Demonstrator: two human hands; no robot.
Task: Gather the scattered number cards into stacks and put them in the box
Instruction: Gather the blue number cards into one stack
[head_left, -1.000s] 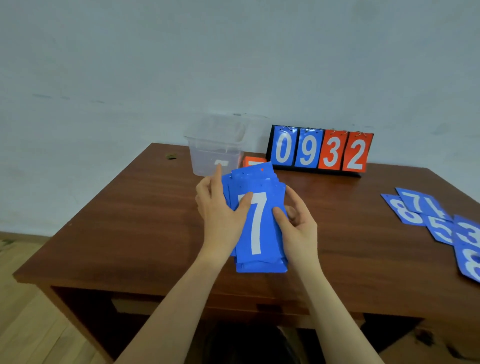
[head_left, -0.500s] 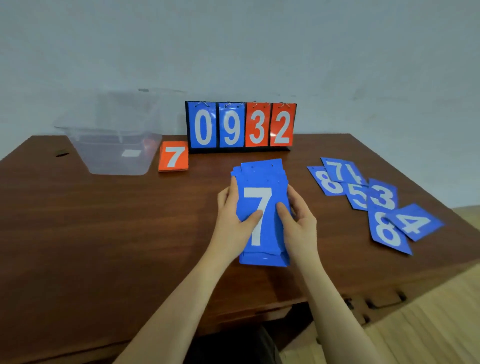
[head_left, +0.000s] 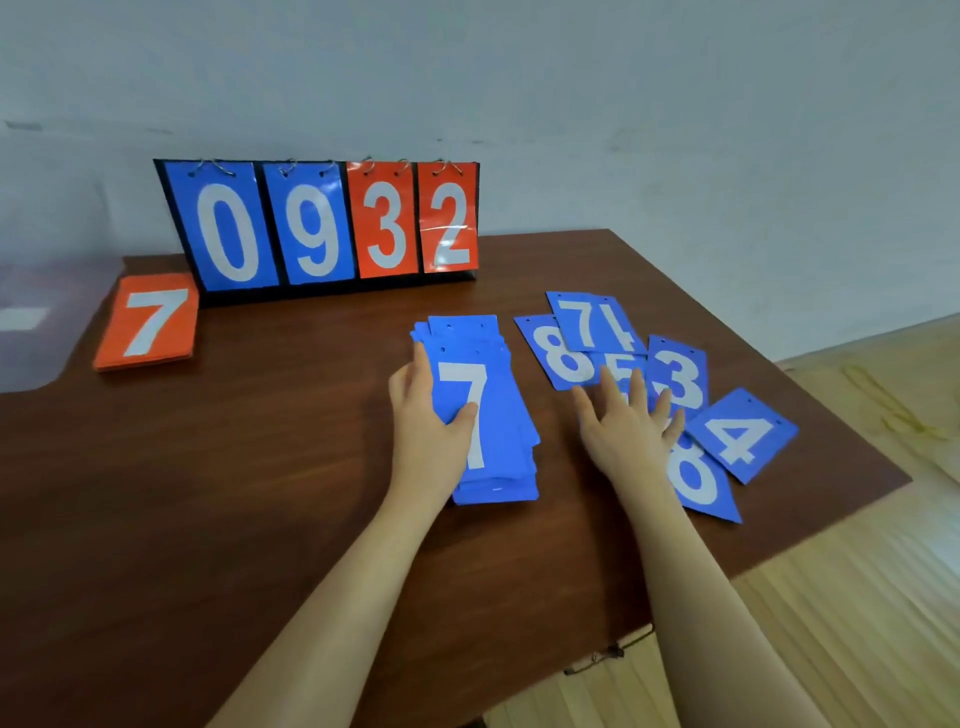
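A: Where do things stand?

B: The left hand (head_left: 426, 415) holds the blue stack (head_left: 480, 410), thumb pinched over the white 7 on top, fingers curled round its left edge. The stack lies mid-surface, toward the near edge. The right hand (head_left: 626, 423) is spread flat, its grip on nothing, fingers over the scattered blue cards (head_left: 660, 384) near the right edge of the surface (head_left: 234, 493).

A: And the box?

B: Only a blurred clear box (head_left: 31, 322) shows at the far left edge, beside an orange stack (head_left: 148, 322) with a 7 on top. The scoreboard (head_left: 322, 223) stands along the far edge.

A: How should the gathering go?

B: I'd press the fingertips on the overlapped cards and sweep them together toward the stack, not lift singles; the 4 and the lower 8 lie nearest the right edge and could slide off.

A: What changed?

B: Half a second ago both hands clasped the stack. The right has let go and reached across to the loose cards; the left kept its hold.
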